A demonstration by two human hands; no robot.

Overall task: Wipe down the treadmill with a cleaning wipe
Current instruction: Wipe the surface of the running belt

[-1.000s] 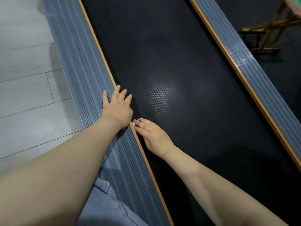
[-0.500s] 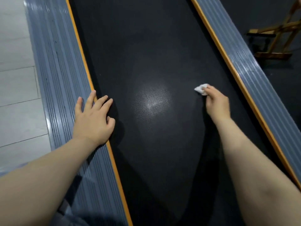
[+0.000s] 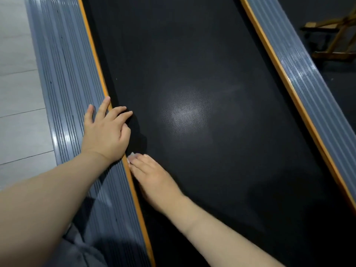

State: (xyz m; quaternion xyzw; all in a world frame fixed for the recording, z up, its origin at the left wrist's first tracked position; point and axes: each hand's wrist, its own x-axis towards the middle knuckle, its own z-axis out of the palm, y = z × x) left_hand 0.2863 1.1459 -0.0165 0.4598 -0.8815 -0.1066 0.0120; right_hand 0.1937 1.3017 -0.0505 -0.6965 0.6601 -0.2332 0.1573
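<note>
The treadmill's black belt (image 3: 192,93) runs between two grey ribbed side rails with orange trim. My left hand (image 3: 107,130) rests flat, fingers spread, on the left rail (image 3: 63,74) and its orange edge. My right hand (image 3: 154,180) lies low on the belt against the left orange edge, just below my left hand. It presses a small white wipe (image 3: 132,155) onto the belt; only a corner of the wipe shows beyond the fingertips. How the fingers hold the wipe underneath is hidden.
The right rail (image 3: 300,79) runs diagonally down the right side. A wooden frame (image 3: 335,35) stands on the dark floor at the upper right. Light grey floor tiles (image 3: 17,93) lie to the left. Grey clothing (image 3: 77,251) shows at the bottom.
My right hand has swept the wipe from the belt's right side back across to the left edge. My left hand stays on the left rail.
</note>
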